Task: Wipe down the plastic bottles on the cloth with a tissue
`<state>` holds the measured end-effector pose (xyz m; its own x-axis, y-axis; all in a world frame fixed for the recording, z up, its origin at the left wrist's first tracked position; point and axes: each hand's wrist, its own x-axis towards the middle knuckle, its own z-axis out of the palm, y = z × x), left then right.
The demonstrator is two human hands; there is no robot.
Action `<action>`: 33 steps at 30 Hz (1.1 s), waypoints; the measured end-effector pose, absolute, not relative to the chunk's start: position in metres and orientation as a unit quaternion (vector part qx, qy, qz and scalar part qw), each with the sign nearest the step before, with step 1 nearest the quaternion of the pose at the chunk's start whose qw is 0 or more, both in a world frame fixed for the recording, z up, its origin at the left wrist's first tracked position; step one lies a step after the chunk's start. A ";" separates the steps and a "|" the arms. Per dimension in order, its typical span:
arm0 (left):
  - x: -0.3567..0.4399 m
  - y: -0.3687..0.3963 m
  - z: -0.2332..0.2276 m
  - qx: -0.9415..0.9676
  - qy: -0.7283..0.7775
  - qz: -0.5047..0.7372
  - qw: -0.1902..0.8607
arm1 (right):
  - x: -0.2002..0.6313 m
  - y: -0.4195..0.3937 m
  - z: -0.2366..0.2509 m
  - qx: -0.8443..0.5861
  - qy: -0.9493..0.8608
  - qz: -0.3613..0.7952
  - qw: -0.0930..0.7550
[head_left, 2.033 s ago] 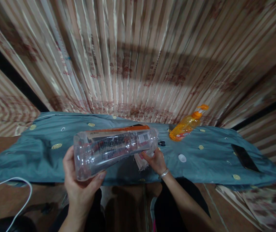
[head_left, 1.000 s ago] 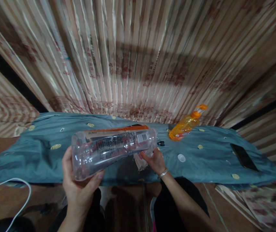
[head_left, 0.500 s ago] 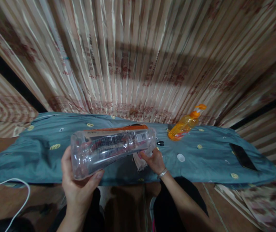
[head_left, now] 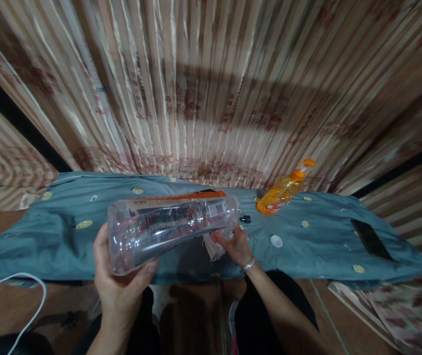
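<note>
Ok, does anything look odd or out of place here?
The clear bottle is held sideways, capless, between the left hand and right hand; a white cap lies loose on the blue cloth. No spill shows.

One head-worn camera looks forward and down, close over the blue cloth (head_left: 307,241), facing the curtain (head_left: 211,88).

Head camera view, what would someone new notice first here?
A large clear plastic bottle lies sideways in mid-frame, its base gripped by the left hand while the right hand holds crumpled cloth at its neck. Behind it, an orange pump bottle stands on the teal cloth, before striped curtains.
</note>
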<state>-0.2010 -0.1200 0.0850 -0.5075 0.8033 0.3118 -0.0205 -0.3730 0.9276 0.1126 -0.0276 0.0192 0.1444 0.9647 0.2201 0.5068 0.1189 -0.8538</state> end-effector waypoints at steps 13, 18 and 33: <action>-0.197 -0.120 0.092 0.393 0.489 0.725 0.283 | 0.114 -0.028 0.019 -0.623 -0.606 0.246 0.430; -0.201 -0.119 0.085 0.405 0.489 0.719 0.283 | 0.116 -0.027 0.014 -0.621 -0.618 0.229 0.424; -0.199 -0.124 0.088 0.401 0.498 0.718 0.273 | 0.116 -0.027 0.010 -0.620 -0.607 0.243 0.434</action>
<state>-0.1995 -0.1236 0.0877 -0.5291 0.7919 0.3049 0.0081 -0.3545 0.9350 0.1160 -0.0267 0.0105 0.1452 0.9634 0.2252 0.5416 0.1131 -0.8330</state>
